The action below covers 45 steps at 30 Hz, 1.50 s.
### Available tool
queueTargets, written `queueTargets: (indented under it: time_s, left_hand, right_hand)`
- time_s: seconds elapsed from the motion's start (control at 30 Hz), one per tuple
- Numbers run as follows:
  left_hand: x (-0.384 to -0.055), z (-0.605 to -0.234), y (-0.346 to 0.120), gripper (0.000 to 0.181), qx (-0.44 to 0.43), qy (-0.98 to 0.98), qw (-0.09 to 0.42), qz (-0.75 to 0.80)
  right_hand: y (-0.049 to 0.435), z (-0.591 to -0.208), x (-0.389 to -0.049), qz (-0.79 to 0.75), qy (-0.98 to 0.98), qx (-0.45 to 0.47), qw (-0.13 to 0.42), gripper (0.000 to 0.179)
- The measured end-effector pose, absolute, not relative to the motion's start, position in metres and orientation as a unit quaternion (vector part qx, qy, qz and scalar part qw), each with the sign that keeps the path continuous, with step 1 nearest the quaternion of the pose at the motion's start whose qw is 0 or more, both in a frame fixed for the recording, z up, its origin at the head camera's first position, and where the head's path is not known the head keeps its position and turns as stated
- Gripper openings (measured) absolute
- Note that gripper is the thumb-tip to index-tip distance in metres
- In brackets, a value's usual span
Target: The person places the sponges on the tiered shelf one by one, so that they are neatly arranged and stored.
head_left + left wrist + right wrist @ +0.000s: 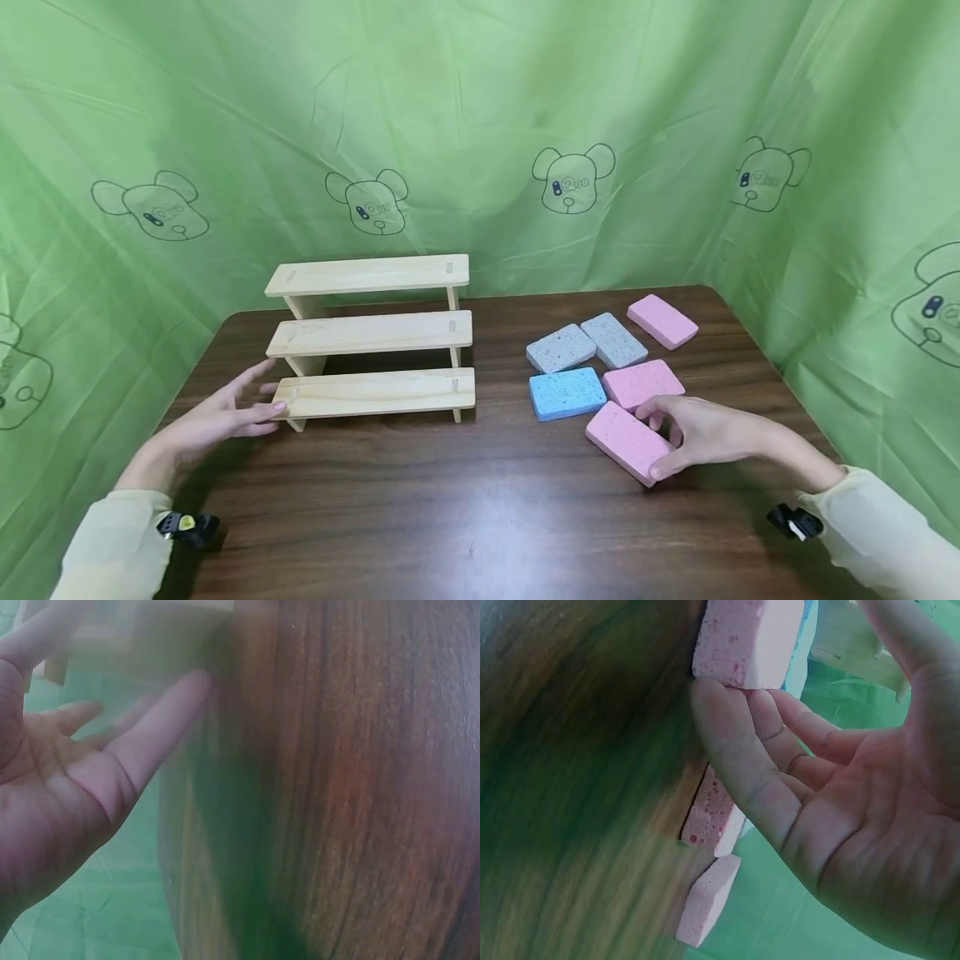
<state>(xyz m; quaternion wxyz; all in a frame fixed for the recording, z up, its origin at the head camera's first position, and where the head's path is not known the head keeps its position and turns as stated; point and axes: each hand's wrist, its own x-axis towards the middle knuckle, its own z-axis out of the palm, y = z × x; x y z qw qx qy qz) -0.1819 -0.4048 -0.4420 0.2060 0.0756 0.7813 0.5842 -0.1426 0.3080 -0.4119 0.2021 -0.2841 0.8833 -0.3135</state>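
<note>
My left hand is at the left end of a three-step wooden display stand, its fingers spread and thumb right at the lowest step's corner. In the left wrist view the left hand shows its palm, with the stand blurred beyond. On the right, my right hand grips the nearest pink sponge, fingers at one edge and thumb at its near corner. The right wrist view has the fingertips of the right hand against that sponge's side; the thumb tip is hidden.
Behind the gripped sponge lie another pink sponge, a bright blue sponge and two pale blue sponges. A third pink sponge lies farther back. Green curtain surrounds the dark wooden table behind and at the sides.
</note>
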Motion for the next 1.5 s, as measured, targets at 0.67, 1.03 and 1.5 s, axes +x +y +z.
queueTargets:
  time_s: [0.67, 1.03, 1.5]
  left_hand:
    - [-0.183, -0.444, -0.399, 0.084, 0.067, 0.790, 0.228, 0.566]
    - [-0.185, -0.442, -0.413, 0.066, 0.091, 0.780, 0.244, 0.569]
    - [-0.187, -0.447, -0.417, 0.058, 0.086, 0.744, 0.284, 0.599]
  right_hand:
    - [0.308, -0.426, -0.147, -0.323, 0.854, -0.370, 0.173, 0.073]
    - [0.299, -0.445, -0.155, -0.428, 0.821, -0.322, 0.197, 0.084]
    - [0.291, -0.435, -0.156, -0.339, 0.869, -0.308, 0.189, 0.078]
